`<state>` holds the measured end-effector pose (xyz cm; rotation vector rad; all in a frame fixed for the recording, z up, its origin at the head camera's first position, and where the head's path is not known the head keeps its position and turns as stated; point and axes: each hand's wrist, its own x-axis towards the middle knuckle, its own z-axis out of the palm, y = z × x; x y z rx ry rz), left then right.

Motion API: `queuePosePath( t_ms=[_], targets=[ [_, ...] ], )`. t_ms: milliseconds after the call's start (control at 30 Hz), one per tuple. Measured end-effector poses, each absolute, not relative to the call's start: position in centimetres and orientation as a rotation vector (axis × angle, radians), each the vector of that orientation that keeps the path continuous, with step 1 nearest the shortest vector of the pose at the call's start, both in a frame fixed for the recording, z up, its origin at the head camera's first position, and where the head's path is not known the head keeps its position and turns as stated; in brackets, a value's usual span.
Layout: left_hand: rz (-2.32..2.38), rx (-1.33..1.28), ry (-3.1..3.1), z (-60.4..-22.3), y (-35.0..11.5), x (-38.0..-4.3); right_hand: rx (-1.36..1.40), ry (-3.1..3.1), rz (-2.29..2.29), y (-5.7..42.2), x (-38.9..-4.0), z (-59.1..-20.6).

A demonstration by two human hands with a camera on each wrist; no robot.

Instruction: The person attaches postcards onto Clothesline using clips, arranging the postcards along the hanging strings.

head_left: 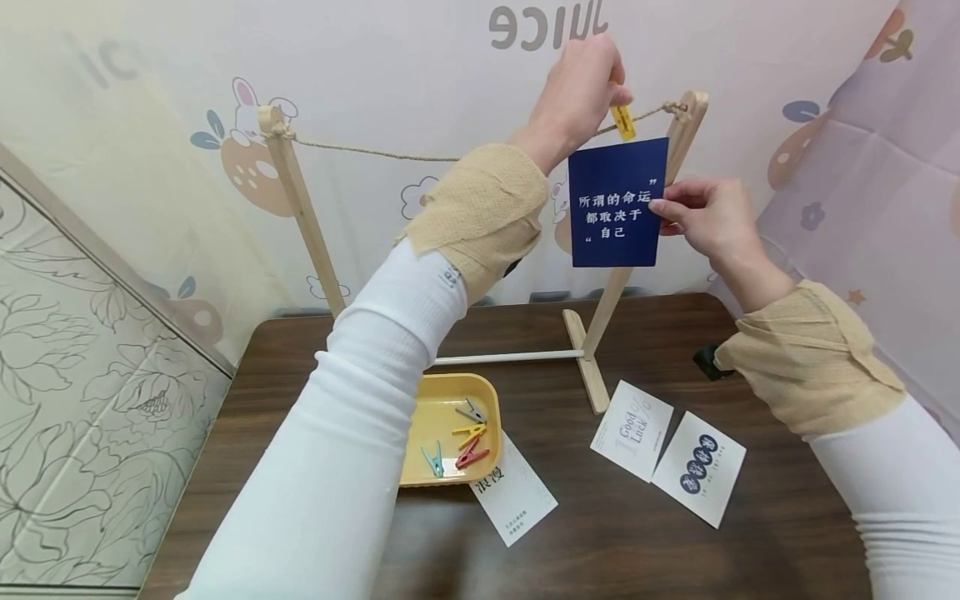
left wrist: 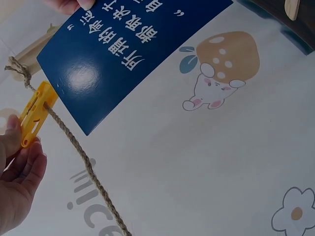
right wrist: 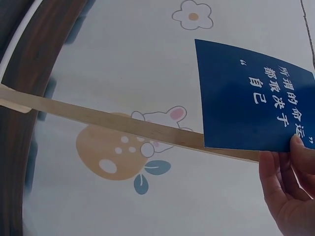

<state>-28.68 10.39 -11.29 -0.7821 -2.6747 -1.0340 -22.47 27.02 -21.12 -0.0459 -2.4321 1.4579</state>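
My left hand (head_left: 576, 93) pinches a yellow clothespin (head_left: 623, 123) at the rope (head_left: 375, 152), near its right end. In the left wrist view, the clothespin (left wrist: 35, 115) sits across the rope, its tip at the top edge of a dark blue card (left wrist: 83, 93); whether it bites the card I cannot tell. White Chinese characters are printed on the card (head_left: 615, 252), which hangs just below the rope. At its right edge my right hand (head_left: 712, 217) pinches the card between thumb and fingers, as the right wrist view also shows.
The rope spans two wooden posts (head_left: 303, 212) of a stand on a dark wooden table (head_left: 570, 558). A yellow tray (head_left: 427, 417) holds several small clothespins. One white card (head_left: 525, 508) lies partly under it; two more cards (head_left: 633, 429) lie to the right.
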Motion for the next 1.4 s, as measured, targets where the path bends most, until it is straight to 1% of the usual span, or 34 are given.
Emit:
queuePosePath(
  t_ms=[133, 400, 700, 1400],
  targets=[
    [-0.942, -0.835, -2.648, -11.2, 10.3, -28.7, -0.034, -2.441, 1.447, 27.0, -22.6, -21.2],
    [-0.927, -0.862, -2.712, -10.7, 10.4, -28.5, -0.047, -2.435, 1.455, 26.9, -22.6, -21.2],
    [-0.698, -0.917, -2.766, -10.1, 10.8, -28.2, -0.032, -2.365, 1.554, 26.9, -22.5, -21.2],
    [-0.482, -1.068, -2.786, -10.2, 11.1, -28.5, -0.047, -2.309, 1.636, 26.6, -22.4, -21.2]
  ],
)
